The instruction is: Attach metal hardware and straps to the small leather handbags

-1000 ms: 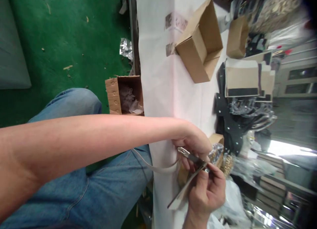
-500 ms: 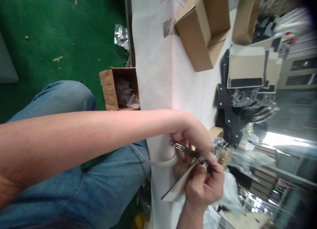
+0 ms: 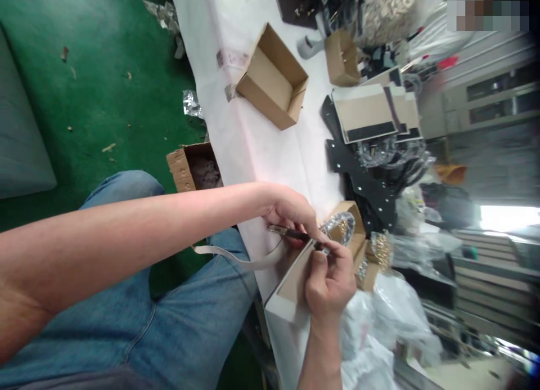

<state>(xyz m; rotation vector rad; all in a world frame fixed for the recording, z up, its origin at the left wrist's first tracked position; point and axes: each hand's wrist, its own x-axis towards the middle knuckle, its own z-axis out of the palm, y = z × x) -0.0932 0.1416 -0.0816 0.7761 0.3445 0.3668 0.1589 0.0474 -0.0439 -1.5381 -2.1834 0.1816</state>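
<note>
1. The view was turned on its side. I took the long forearm crossing the frame as the left and the one rising from the bottom edge as the right.
2. Left hand [image 3: 291,210]: grip pressed together round a slim metal tool [image 3: 287,231]. Its tip pointed at the top edge of the card [image 3: 293,277].
3. Right hand [image 3: 329,280]: grip pinching the card's upper corner, thumb on the near face. Whether a small part sat under the thumb, I could not tell.
4. The card was held tilted over the near edge of the surface [image 3: 261,148], its lower end resting on or just above it.
5. A pale strap [image 3: 236,258] trailed from beneath the left hand out over the jeans [image 3: 177,322].
6. Just beyond the hands stood a small box [image 3: 358,243] holding a shiny bag [image 3: 343,224] of gold bits. An open box [image 3: 274,86] and some black panels [image 3: 363,182] lay farther off, and a floor box [image 3: 194,167] stood beside the surface.
7. Judgement: the step in hand looked like working something at the card's top edge with the tool, and I could not tell how far along it was.
8. Judgement: the next move called for a steady pinch on the card and fine placing of the tool tip, since the thumb hid most of the contact point.
</note>
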